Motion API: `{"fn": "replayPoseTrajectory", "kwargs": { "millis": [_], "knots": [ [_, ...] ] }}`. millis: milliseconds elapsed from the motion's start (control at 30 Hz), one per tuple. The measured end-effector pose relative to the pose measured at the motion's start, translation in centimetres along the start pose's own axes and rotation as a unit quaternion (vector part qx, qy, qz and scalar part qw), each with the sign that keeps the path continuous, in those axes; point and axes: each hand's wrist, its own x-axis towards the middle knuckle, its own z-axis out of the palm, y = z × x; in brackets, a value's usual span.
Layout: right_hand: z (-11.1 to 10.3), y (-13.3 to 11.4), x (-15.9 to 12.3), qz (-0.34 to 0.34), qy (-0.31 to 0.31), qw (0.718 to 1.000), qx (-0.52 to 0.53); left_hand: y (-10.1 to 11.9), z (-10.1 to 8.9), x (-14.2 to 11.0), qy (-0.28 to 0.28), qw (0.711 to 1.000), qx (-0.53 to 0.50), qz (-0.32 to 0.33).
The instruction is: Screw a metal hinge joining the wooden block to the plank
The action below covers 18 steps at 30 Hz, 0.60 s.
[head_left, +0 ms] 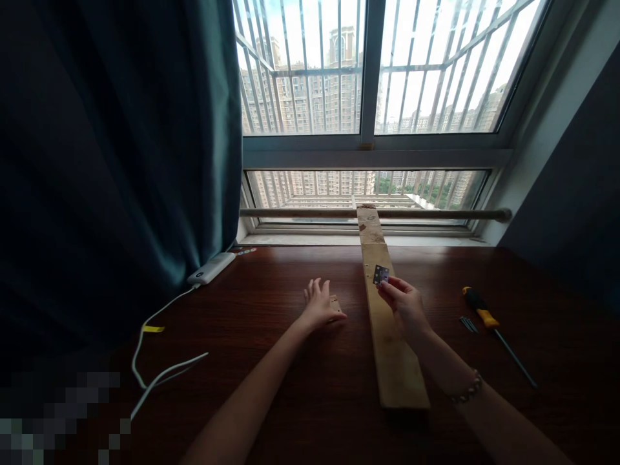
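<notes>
A small metal hinge (381, 274) with screw holes is pinched between the thumb and fingers of my right hand (405, 303). That hand is above a long wooden board (387, 349), which runs away from me over the table toward the window. To the left of the board, my left hand (318, 305) is low over the table with its fingers spread. A small wooden block (335, 305) shows between its thumb and fingers, partly hidden by the hand. Whether the fingers touch the block is unclear.
At right lie a yellow-and-black screwdriver (484, 316) and several screws (468, 324). A white power bank (213, 268) with a white cable (137, 361) is at left, beside a dark curtain (194, 129). The board's far end meets a horizontal rail (300, 212) before the window.
</notes>
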Motion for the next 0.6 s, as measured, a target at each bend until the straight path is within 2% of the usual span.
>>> {"fn": "replayPoseTrajectory", "kwargs": {
  "millis": [100, 200, 433, 600],
  "knots": [
    [-0.1, -0.6, 0.4, -0.001, 0.005, 1.000, 0.017, -1.3, -1.0, 0.4, -0.079, 0.994, 0.066, -0.046],
    [-0.2, -0.8, 0.5, 0.004, 0.000, 1.000, 0.027, -1.5, -1.7, 0.5, -0.123, 0.986, 0.084, -0.070],
    [-0.2, -0.5, 0.4, 0.033, 0.009, 0.999, 0.031, -1.0, -1.6, 0.5, -0.094, 0.991, 0.093, -0.037],
    [-0.2, -0.3, 0.2, 0.063, -0.009, 0.998, 0.021, -0.2, -2.2, 0.4, -0.085, 0.996, -0.016, 0.039]
  ]
}}
